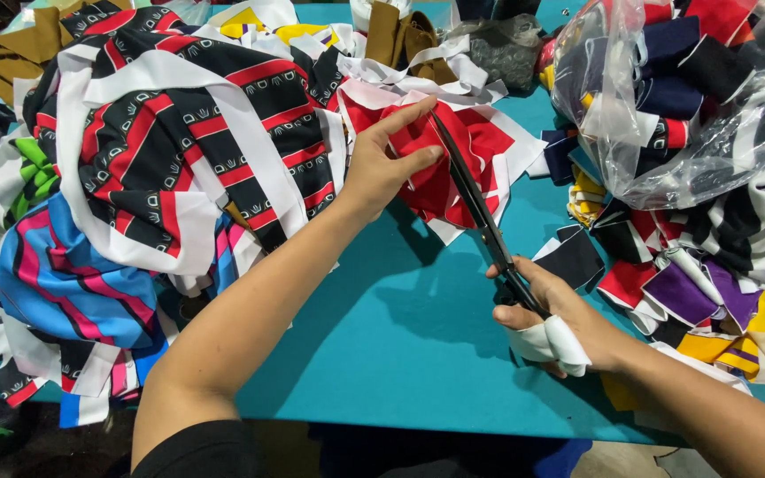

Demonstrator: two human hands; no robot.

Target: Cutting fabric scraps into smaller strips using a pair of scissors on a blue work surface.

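— What packaging sits on the table (400, 345)?

— One clear plastic bag (666, 115) at two o'clock, bulging with red, navy and black cloth pieces. No labels show that I can read.

— And the hands?

— Two. The left hand (382, 164) reaches up the middle towards twelve o'clock, fingers and thumb pinching one red cloth piece (440, 168) edged in white. The right hand (564, 323) sits at four o'clock, fingers curled through the handles of one pair of black scissors (480, 212); white padding wraps the grip. The blades point up to eleven o'clock and lie against the red cloth, just beside the left thumb.

— What else?

— One big heap of striped black, red and white fabric (179, 133) at ten o'clock, and a loose pile of scraps (710, 301) in purple and yellow at three o'clock.
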